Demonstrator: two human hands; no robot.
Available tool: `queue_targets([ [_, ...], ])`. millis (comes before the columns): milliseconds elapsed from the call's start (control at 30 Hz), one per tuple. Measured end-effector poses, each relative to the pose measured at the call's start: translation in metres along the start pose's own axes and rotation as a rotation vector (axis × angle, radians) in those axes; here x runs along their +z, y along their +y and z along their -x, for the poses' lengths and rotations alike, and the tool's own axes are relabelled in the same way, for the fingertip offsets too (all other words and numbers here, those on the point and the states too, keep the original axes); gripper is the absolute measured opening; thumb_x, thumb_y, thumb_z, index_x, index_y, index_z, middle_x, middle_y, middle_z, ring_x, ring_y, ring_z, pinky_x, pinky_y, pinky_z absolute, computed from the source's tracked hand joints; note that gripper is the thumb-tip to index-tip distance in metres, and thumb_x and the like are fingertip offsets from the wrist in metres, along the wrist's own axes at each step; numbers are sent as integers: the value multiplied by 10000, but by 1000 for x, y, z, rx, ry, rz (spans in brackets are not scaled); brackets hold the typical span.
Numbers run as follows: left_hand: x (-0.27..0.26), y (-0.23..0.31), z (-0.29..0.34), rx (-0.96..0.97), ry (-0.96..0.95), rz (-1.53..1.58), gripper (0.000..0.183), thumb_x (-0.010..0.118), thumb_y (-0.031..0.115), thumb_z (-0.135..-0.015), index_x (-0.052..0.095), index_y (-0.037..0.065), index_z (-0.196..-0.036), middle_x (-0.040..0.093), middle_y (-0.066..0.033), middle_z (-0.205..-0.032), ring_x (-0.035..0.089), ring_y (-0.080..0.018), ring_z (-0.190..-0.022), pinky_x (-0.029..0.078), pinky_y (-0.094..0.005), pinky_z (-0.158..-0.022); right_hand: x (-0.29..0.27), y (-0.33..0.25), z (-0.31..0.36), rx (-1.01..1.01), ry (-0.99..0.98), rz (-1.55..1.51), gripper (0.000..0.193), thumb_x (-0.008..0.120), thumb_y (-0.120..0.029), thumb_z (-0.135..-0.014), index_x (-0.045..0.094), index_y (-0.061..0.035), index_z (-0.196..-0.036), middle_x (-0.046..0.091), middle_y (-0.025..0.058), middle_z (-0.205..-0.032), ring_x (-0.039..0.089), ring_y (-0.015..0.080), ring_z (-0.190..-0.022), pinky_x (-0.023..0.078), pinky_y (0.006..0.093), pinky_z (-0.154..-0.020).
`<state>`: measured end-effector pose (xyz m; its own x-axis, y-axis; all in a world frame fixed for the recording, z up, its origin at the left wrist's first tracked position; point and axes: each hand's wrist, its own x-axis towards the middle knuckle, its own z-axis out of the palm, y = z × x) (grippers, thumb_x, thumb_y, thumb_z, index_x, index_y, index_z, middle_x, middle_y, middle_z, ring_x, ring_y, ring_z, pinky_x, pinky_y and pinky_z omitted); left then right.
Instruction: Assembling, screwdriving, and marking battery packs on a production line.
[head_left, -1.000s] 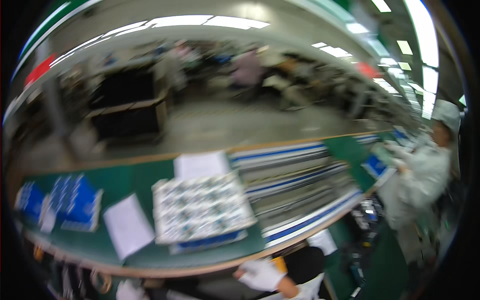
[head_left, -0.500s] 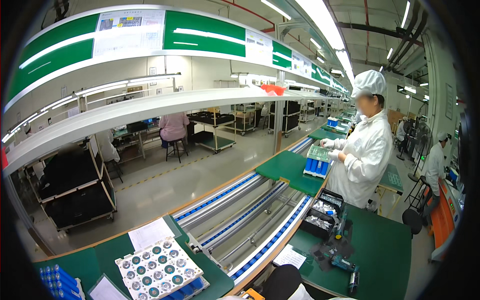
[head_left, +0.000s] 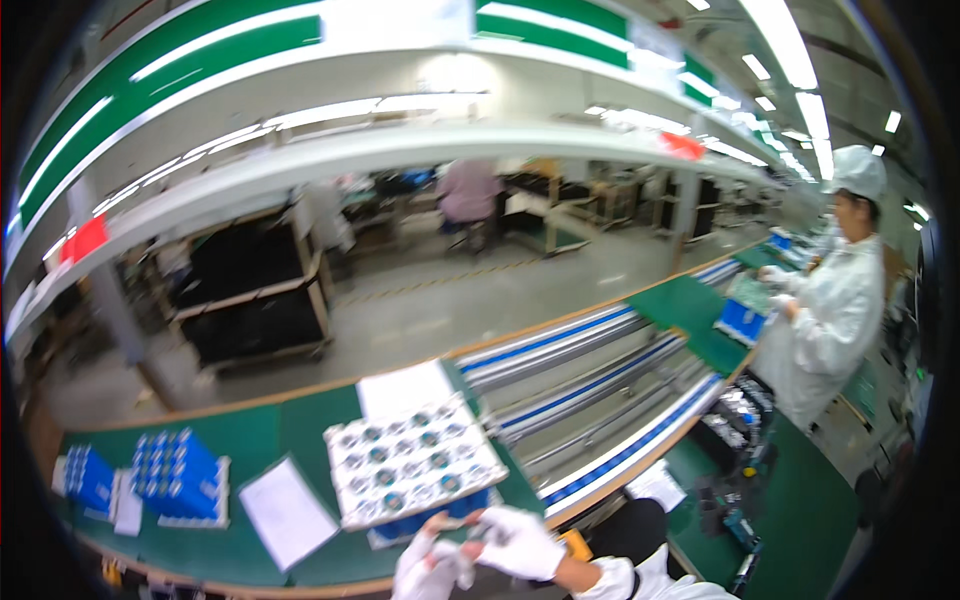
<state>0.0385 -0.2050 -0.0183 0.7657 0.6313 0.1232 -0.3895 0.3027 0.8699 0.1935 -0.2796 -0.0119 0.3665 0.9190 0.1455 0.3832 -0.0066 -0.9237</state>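
My left hand (head_left: 435,562) and my right hand (head_left: 518,542) meet at the lower middle, both in white gloves with bare fingertips showing. Their fingers are bent and pinched close together around something small that blur keeps me from naming. Just beyond them stands a battery pack (head_left: 415,455): a white holder plate with rows of round cell ends on top, blue cells below. My hands are in front of its near right corner; whether they touch it I cannot tell. A paper sheet (head_left: 288,512) lies left of the pack, and another sheet (head_left: 400,388) lies behind it.
More blue cell packs (head_left: 185,480) stand at the left on the green bench. A roller conveyor (head_left: 600,350) runs away to the right. A co-worker in white (head_left: 835,310) handles another pack (head_left: 742,318). On the right-hand table are bins (head_left: 735,420) and a power screwdriver (head_left: 740,528).
The view has swung left, so the bench and pack appear further right and more packs show. Both my hands have come into view, fingers together in front of the near pack.
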Motion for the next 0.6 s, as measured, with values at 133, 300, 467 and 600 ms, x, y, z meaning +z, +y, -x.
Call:
queue_targets([
  [133,-28,-24,7,-20,-89,299,601,563,298,-939,369,113,-1476,631,-165,-892,589,-270,-733,487,-375,-694,0,-9,-8,-87,31,55,399,791,-322,-795,685,-11,-1022,681,83,-805,611,121,-642,511,257,-634],
  [300,-41,-21,21,39,-30,360,609,534,287,-978,304,86,-1504,627,-192,-872,590,-258,-717,482,-351,-678,25,-12,-22,-124,13,101,190,746,-174,-828,696,-13,-916,652,80,-769,612,140,-601,497,275,-580],
  [467,-56,-23,32,-62,196,201,583,591,173,-946,364,53,-1469,650,-160,-861,604,-203,-655,501,-321,-619,33,1,-25,-356,111,265,82,713,-110,-796,657,-58,-826,618,75,-731,618,230,-605,499,313,-576],
  [600,-58,-6,34,430,573,-1083,469,744,31,-720,634,39,-1177,624,-64,-802,608,-206,-660,514,-326,-626,23,7,-40,-726,192,540,123,703,-89,-740,605,-106,-814,568,43,-705,590,230,-624,482,334,-579],
])
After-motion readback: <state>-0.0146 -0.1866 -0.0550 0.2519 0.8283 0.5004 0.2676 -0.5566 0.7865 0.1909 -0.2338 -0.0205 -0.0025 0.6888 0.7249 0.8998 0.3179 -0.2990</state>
